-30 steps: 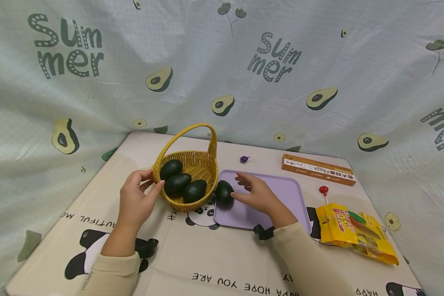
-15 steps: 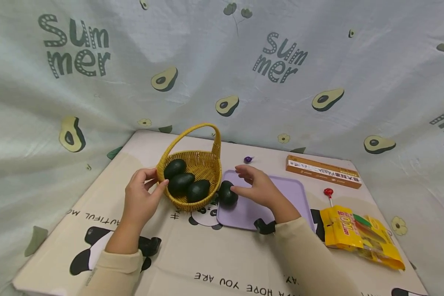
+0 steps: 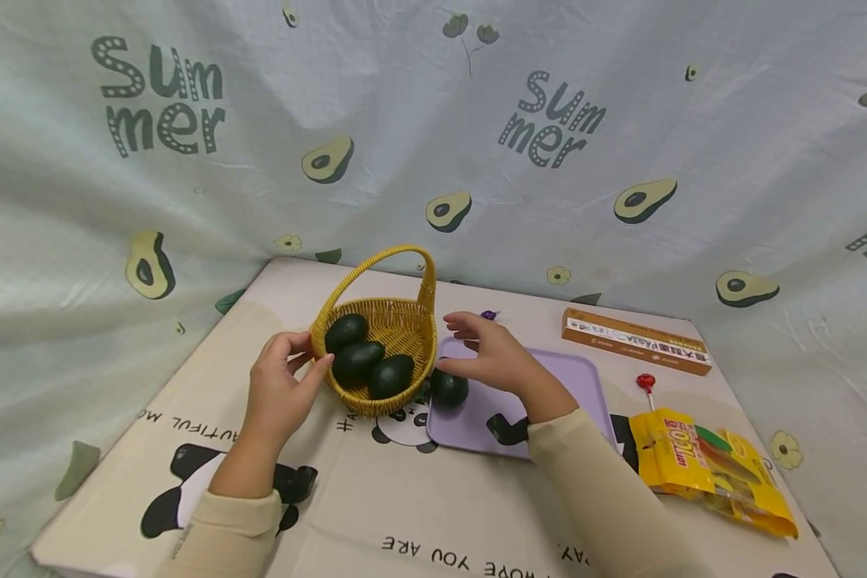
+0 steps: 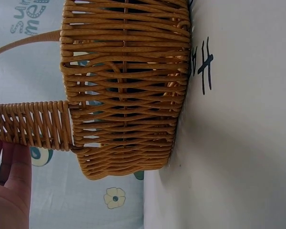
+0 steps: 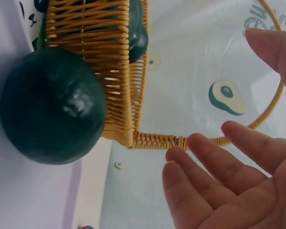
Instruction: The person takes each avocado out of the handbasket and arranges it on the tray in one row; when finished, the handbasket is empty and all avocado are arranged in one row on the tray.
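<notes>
— Near the middle of the head view, what is each hand doing?

— The left hand (image 3: pixel 283 389) is resting against the near-left rim of the wicker basket (image 3: pixel 397 321), thumb and fingers loosely curved on either side of it, steadying rather than clamping. The right hand (image 3: pixel 494 357) is hovering over the left end of the purple tray (image 3: pixel 578 385), fingers spread and relaxed, gripping nothing; in the right wrist view its palm is showing bare.

— And the avocados?

— Three avocados (image 3: pixel 364 361) are lying in the basket. A fourth, the loose avocado (image 3: pixel 449 388), is sitting on the tray's left edge, just beside the basket wall and just below the right fingertips, apart from them as far as I can tell.

— So how far along is it looking?

— I am judging one fruit out on the tray and three waiting in the basket, so most of the work is looking undone.

— What is surrounding them?

— Everything is sitting on a cream table cover (image 3: pixel 419 514) printed with pandas and lettering. Toward the right of the frame a pasta box (image 3: pixel 636 341), a red lollipop (image 3: pixel 646 382) and a yellow snack bag (image 3: pixel 708 470) are lying; a purple lollipop (image 3: pixel 487 315) is lying behind the tray. A pale avocado-print cloth (image 3: pixel 621 120) reading "Summer" is hanging all around.
</notes>
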Demonstrator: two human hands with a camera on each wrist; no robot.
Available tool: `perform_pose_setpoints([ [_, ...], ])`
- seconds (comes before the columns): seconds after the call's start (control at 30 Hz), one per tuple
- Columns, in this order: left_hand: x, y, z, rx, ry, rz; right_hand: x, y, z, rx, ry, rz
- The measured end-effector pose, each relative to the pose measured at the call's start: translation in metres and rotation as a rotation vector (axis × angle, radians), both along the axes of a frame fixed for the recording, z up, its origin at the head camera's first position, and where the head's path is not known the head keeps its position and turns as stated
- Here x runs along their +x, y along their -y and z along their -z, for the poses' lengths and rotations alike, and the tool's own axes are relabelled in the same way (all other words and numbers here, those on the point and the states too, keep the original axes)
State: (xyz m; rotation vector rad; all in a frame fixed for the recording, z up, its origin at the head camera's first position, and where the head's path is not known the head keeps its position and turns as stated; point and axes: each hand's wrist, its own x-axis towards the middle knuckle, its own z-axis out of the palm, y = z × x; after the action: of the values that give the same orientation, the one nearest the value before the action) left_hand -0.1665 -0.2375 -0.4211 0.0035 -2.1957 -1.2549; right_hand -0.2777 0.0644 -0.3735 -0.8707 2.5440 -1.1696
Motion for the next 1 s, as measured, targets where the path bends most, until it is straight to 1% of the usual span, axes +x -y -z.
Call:
perform_pose_setpoints([
  [0.17, -0.001, 0.0, 0.001, 0.002, 0.006, -0.003, -0.004, 0.011, -0.002, 0.046, 0.021, -0.037],
  [0.27, -0.001, 0.0, 0.001, 0.003, 0.004, 0.001, -0.006, 0.018, -0.003, 0.074, 0.043, -0.044],
  [0.5, 0.001, 0.001, 0.002, -0.004, 0.008, -0.003, -0.011, 0.037, -0.002, 0.144, 0.083, -0.021],
  [0.7, 0.002, 0.0, 0.001, -0.005, 0.003, -0.005, -0.014, 0.055, -0.005, 0.209, 0.09, -0.072],
  [1.0, -0.001, 0.001, 0.001, 0.003, 0.005, 0.002, -0.016, 0.073, -0.008, 0.297, 0.122, -0.123],
])
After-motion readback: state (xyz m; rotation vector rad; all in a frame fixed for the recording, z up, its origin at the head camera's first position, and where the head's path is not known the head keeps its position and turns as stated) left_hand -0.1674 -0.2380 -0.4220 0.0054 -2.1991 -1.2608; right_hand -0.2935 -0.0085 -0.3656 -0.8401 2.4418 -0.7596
